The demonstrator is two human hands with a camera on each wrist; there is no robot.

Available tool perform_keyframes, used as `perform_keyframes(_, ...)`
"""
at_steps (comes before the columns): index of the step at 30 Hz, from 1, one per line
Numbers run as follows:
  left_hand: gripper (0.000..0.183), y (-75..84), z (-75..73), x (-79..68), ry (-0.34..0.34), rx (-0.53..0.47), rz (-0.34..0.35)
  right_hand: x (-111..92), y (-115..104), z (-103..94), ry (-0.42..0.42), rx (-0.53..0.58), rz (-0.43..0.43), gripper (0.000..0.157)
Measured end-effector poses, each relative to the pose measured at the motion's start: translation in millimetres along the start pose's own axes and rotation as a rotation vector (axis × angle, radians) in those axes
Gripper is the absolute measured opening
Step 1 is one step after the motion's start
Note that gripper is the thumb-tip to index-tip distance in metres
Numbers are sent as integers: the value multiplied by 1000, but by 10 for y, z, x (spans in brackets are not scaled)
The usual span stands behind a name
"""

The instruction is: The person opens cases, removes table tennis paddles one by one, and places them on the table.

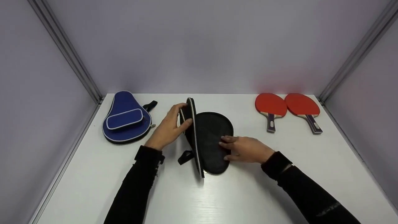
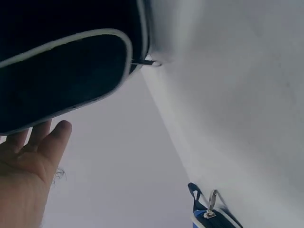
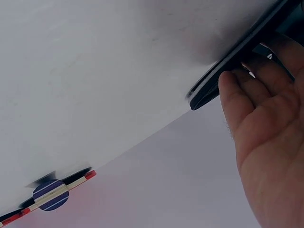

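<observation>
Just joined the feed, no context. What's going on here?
A person has a black case open on the white table. Their left grip holds one half raised; their right grip reaches over the half lying flat, though fingertip contact is unclear. No paddle shows in the flat half. Two red paddles lie side by side at the right, and a blue case lies at the left, both out of hand.

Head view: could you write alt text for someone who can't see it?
A left hand holds up the raised flap of an open black case, with the right hand over its flat half. On the white table, a blue case lies to the left and two red paddles to the right.
</observation>
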State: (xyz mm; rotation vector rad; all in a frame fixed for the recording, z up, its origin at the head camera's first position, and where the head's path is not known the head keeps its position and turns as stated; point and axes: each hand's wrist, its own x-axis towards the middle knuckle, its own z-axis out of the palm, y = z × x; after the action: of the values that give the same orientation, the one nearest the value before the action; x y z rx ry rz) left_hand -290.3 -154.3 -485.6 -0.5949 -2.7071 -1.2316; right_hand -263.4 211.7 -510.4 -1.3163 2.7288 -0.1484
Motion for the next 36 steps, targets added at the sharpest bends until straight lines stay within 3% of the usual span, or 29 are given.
perform_keyframes(3, 94, -10, 54, -9, -54, 52, 5, -2, 4, -7, -4, 4, -9, 64)
perform_keyframes(8, 121, -23, 149, -4, -78, 157, 58, -3, 28, 2, -16, 17, -14, 63)
perform_keyframes(13, 132, -3, 231, -13, -98, 288, 75, -15, 56, 27, -17, 18, -19, 64)
perform_keyframes(21, 109, 49, 348, -36, -167, 385, 98, -78, 165, -41, 23, 22, -57, 56)
perform_keyframes(28, 85, 81, 359, -49, -226, 399, 121, -204, 299, -224, 155, 36, -33, 43)
perform_keyframes(32, 72, 104, 350, -69, -282, 396, 131, -220, 235, -324, 214, 44, -11, 41)
perform_keyframes(36, 67, 130, 344, -75, -340, 399, 123, -160, 48, -347, 203, 51, -26, 44)
